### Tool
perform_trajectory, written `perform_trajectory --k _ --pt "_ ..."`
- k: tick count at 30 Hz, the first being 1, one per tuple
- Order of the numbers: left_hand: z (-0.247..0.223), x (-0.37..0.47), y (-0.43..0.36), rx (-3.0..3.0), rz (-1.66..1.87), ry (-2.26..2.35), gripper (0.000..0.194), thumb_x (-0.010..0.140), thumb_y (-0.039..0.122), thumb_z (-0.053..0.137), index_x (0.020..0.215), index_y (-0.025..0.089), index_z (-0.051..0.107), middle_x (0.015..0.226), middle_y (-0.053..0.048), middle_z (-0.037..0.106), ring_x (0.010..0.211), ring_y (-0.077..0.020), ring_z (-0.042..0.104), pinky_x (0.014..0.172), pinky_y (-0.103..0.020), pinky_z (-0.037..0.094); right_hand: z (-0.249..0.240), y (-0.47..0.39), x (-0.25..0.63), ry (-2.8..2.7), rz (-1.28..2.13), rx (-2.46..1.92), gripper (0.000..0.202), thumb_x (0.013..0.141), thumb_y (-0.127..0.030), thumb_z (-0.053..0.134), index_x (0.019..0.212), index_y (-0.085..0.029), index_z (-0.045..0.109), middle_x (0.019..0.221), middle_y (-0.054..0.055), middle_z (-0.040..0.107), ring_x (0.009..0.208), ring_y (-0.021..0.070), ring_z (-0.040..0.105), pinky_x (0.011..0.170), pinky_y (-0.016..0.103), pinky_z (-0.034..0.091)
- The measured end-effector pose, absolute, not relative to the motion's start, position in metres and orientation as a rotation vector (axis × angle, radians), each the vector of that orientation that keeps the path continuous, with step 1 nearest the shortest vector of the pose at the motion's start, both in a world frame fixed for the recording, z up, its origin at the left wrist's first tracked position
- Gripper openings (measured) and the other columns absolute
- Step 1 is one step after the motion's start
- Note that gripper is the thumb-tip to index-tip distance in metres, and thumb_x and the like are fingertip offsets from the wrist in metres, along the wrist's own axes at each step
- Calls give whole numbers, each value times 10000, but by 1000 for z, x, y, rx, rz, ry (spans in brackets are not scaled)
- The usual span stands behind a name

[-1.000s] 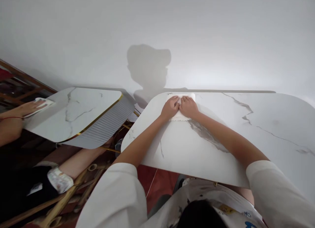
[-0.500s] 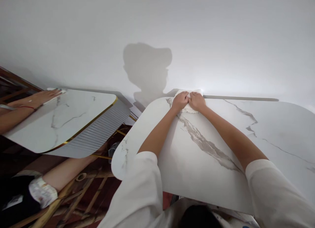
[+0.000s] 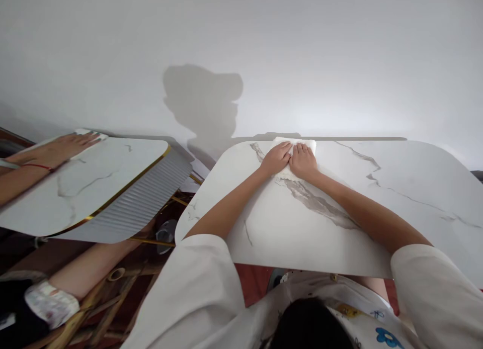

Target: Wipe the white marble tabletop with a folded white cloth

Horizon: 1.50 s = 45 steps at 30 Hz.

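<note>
A white cloth [image 3: 310,146] lies flat near the far edge of a white, marble-patterned tabletop [image 3: 264,233]. My left hand [image 3: 276,158] presses on its left part, fingers bent inward over it. Right beside it, thumbs almost meeting, my right hand [image 3: 303,160] bears down on the cloth with fingers bent and close together. Both arms reach straight out across the tabletop. My palms hide much of the cloth, and a grey-brown vein in the pattern runs out below it.
At left, another person's hand [image 3: 77,143] rests on a white cloth [image 3: 96,136] upon a similar tabletop [image 3: 109,173] with gold trim. A pale wall [image 3: 320,62] stands behind both tables. Bamboo-like furniture [image 3: 109,303] and the other person's leg [image 3: 85,273] are below left.
My hands and the cloth have drawn back slightly from the tabletop's far edge, which the cloth overlapped before. The view has shifted, showing more of my lap; the head shadow sits farther left.
</note>
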<state>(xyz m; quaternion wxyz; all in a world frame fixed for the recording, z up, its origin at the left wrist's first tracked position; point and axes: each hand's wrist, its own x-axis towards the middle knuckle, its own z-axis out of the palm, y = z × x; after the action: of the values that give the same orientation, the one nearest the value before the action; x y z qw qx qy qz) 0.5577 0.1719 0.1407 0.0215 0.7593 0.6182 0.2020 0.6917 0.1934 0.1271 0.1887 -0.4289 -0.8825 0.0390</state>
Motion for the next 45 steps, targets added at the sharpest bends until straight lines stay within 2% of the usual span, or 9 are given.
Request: perform_trajectory --k 9,16,24,33,37,45 --pt "150 551 82 2335 584 1970 480 870 254 306 1310 156 472 1393 -64 467 1305 -208 392 1109 -402 311 135 108 688 -2481 74 -1080 524 915 -214 323 1329 100 393 1374 271 415 1294 340 363 1063 464 240" --pt "152 557 3 2287 528 2152 497 875 260 274 1309 103 461 1384 -111 469 1304 -229 394 1116 -423 302 141 47 690 -2558 72 -901 527 892 -221 347 1311 87 429 1366 268 425 1282 344 384 1052 480 272" --pt "150 603 -52 2211 497 2298 510 857 225 291 1334 114 432 1380 -127 469 1308 -258 389 1105 -473 318 148 10 736 -2675 161 -703 543 873 -232 382 1327 63 426 1394 242 401 1304 325 359 1079 444 257" --pt "149 658 -13 2224 518 2145 507 838 182 333 1319 67 441 1396 -151 444 1332 -256 351 1106 -467 312 148 39 794 -2678 119 -810 519 884 -222 365 1319 51 446 1385 226 427 1299 311 372 1083 423 255" --pt "151 658 26 2226 513 2097 500 832 165 347 1287 -8 461 1379 -196 450 1320 -259 366 1113 -427 301 142 72 792 -2650 51 -864 509 890 -218 333 1309 45 456 1369 215 454 1284 303 393 1072 412 272" --pt "141 631 105 2176 699 2157 444 827 166 389 1231 50 534 1347 -148 503 1293 -223 409 1115 -371 303 132 158 764 -2652 39 -836 482 899 -195 315 1304 22 457 1366 199 463 1276 271 397 1064 382 267"
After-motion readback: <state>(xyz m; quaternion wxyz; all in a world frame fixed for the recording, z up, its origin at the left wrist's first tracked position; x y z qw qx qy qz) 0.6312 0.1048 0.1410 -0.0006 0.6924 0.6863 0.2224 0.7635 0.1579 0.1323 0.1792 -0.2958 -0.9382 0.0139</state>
